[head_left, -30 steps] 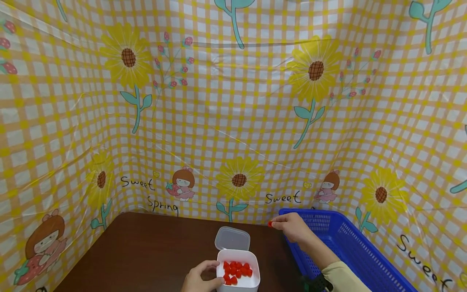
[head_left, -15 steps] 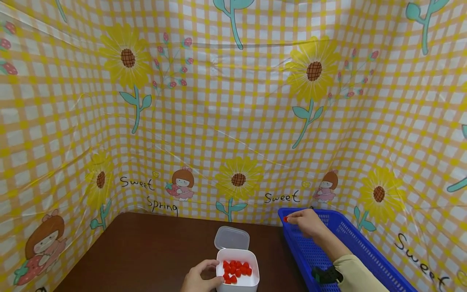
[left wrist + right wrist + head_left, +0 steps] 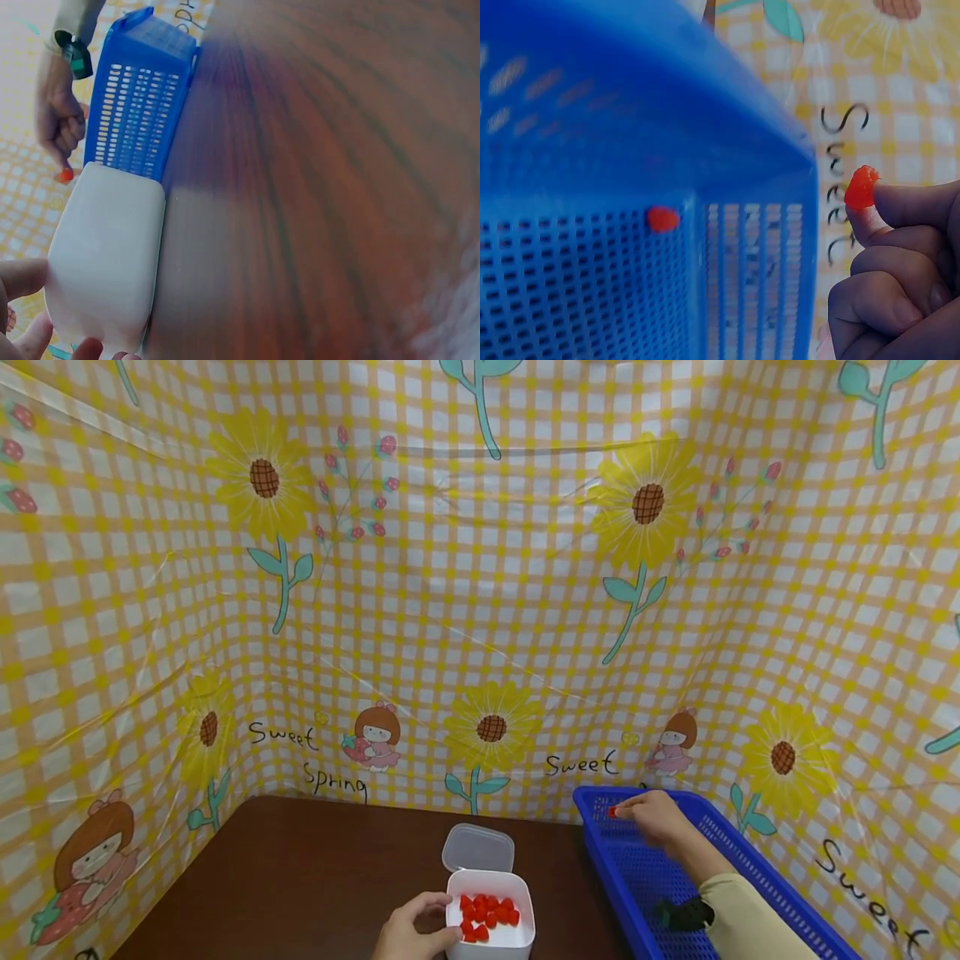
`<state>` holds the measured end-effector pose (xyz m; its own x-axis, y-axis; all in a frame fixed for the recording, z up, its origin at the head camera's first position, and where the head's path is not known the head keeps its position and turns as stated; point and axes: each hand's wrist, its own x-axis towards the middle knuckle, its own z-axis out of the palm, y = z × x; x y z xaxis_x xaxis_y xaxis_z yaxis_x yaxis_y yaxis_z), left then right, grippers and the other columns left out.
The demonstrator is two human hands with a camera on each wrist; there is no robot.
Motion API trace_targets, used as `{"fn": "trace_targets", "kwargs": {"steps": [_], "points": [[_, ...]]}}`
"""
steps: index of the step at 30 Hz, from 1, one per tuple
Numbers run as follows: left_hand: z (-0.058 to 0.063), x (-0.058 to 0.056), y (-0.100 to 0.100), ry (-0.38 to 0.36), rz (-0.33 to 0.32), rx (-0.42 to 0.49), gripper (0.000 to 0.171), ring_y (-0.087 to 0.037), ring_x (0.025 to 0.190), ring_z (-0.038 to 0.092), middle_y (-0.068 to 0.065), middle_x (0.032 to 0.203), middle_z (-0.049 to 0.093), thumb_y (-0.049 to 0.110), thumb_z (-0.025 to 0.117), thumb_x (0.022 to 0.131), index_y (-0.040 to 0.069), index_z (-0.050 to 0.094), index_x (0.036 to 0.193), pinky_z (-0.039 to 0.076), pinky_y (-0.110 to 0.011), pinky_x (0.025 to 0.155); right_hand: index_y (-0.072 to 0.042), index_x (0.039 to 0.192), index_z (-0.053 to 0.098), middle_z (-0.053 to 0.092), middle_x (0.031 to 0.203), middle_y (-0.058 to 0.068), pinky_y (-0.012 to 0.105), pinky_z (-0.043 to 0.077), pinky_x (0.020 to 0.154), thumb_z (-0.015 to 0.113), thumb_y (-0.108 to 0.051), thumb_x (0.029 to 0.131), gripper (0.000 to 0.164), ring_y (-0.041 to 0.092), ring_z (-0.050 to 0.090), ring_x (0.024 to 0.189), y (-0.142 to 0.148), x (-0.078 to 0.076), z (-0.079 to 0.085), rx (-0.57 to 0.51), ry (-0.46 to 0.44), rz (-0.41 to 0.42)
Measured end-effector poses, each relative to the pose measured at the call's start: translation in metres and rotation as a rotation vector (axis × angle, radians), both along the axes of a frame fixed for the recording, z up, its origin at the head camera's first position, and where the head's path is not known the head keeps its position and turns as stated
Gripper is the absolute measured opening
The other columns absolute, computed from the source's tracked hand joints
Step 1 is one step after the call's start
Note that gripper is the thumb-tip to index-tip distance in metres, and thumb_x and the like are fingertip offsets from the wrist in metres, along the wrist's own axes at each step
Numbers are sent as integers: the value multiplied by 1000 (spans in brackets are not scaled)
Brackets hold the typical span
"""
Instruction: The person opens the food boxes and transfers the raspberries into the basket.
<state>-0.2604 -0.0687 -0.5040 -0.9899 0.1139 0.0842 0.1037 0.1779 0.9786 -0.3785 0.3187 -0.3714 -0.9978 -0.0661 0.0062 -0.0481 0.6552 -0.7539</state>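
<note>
My left hand (image 3: 412, 931) holds the near left corner of a white plastic container (image 3: 489, 952), thumb at its front and fingers along its side. Several red raspberries (image 3: 502, 912) lie inside it. Out over the far left corner of a blue plastic basket (image 3: 611, 877), my right hand (image 3: 658, 820) pinches one raspberry (image 3: 862, 187) between thumb and index finger, the other fingers folded. Another raspberry (image 3: 663, 219) sits down in the basket, near a corner.
Behind the container a translucent lid (image 3: 477, 849) lies on the dark brown table (image 3: 315, 877). A checked sunflower cloth (image 3: 420, 643) hangs around the back and sides. The basket stands along the table's right side.
My right hand has moved right with the pinched raspberry, from beside the basket to over its far left corner. My left hand has stayed on the container.
</note>
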Motion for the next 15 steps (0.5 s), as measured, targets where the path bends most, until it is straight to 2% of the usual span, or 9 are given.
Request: {"fn": "trace_targets", "kwargs": {"steps": [1,4,5,6,8,10,11,12,15], "points": [[0,0,0,-1,0,2,41,-27,90,70,-16,107,72,18,83,82,3,69,117,60,-46,76,14,120,65,36,52,-9,24,27,44,60,-11,97,34,6,22,42,4,-1,0,7,7,-2],[1,0,0,1,2,-1,41,-27,90,69,-15,107,72,18,83,82,3,69,117,60,-46,76,14,118,66,39,54,-5,26,28,46,60,-9,96,33,7,23,43,12,-5,-2,29,3,-33],[1,0,0,0,5,-9,41,-26,90,69,-15,106,72,19,83,81,3,69,116,60,-46,77,13,114,69,45,59,-5,26,31,48,60,-8,95,30,7,29,46,15,-6,-2,47,7,-41],[1,0,0,-1,8,-20,40,-26,91,69,-14,106,72,20,83,82,4,69,116,60,-46,78,12,107,72,44,58,-5,27,33,49,61,-8,95,26,8,29,47,17,-7,-2,57,3,-54],[2,0,0,-10,11,-35,39,-27,91,69,-13,105,72,21,83,82,5,69,115,59,-48,80,4,84,73,36,55,-5,27,33,50,61,-8,94,20,8,28,49,20,-7,-4,65,-18,-80],[2,0,0,-17,15,-50,38,-26,91,68,-12,105,72,22,83,83,6,70,115,58,-50,82,-6,63,59,34,54,-7,26,32,50,62,-8,94,31,8,28,49,23,-5,-5,68,-24,-91],[3,0,0,-18,15,-50,38,-27,91,68,-12,105,72,22,83,83,6,70,114,58,-50,82,-11,58,50,33,54,-8,26,32,50,62,-8,94,38,8,28,49,24,-4,-5,67,-26,-95],[2,0,0,-17,14,-51,37,-27,91,68,-13,105,72,21,82,83,6,70,114,57,-51,82,-15,58,43,26,52,-8,25,29,48,62,-7,94,41,7,23,47,24,-4,-6,55,-38,-103],[2,-1,1,-6,13,-43,37,-27,91,68,-13,105,73,20,82,82,6,70,114,57,-51,82,-19,58,36,25,52,-10,23,27,45,62,-7,93,46,6,23,45,27,-3,-8,50,-36,-117]]}}
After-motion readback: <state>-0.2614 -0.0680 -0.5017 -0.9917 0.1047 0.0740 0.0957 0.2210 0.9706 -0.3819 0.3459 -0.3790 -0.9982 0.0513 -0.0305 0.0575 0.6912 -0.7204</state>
